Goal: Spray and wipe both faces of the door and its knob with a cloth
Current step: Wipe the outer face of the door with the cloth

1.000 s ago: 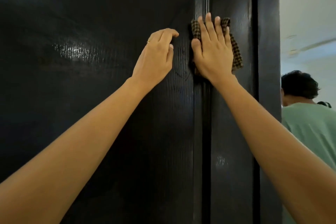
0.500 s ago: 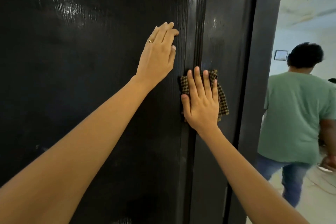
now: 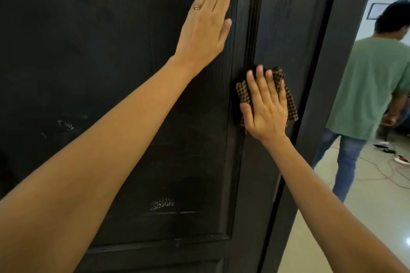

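My right grip [image 3: 265, 108] flat, fingers straight, pressing cloth [image 3: 290, 104] on door [image 3: 88, 51]; left grip [image 3: 206, 26] flat, empty, bracing door too. Mid-wipe, I reckon; knob, other face pending.

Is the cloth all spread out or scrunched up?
Scrunched up: the checked cloth is a small wad under the flat right hand on the door.
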